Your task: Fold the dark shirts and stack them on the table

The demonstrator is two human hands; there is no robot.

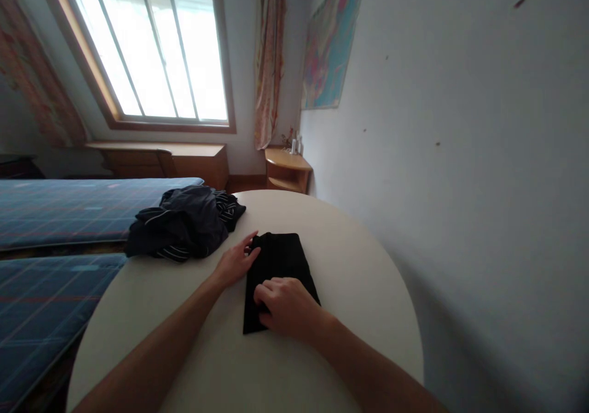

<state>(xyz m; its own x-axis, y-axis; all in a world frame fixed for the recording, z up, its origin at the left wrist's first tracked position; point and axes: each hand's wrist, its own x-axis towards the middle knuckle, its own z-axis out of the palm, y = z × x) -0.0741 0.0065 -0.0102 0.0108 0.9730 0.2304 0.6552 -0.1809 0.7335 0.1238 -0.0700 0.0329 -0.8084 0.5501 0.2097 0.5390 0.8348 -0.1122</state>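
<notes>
Two bare forearms reach in from the near side, over a round white tabletop. Nearest me is the right hand, lying across the near half of a black folded cloth. Its fingers are curled under, and from where I stand I cannot tell whether that grip is pinching the fabric or merely resting on it. The cloth lies flat, a longish rectangle around the middle of the tabletop, its narrow ends near and far. A little farther off, the left hand is at the cloth's far left corner, thumb and fingers apart, so that grip is loose, with the fingertips at the edge.

Beyond it, on the far left of the tabletop, sits a rumpled heap of dark clothes, some of it striped in white. To the left are two blue plaid mattresses, a near one and a far one.

Farther back I see a small wooden corner stand and, left of it, a low wooden desk. A colorful map hangs on the right wall, and a bright window is set between patterned curtains.
</notes>
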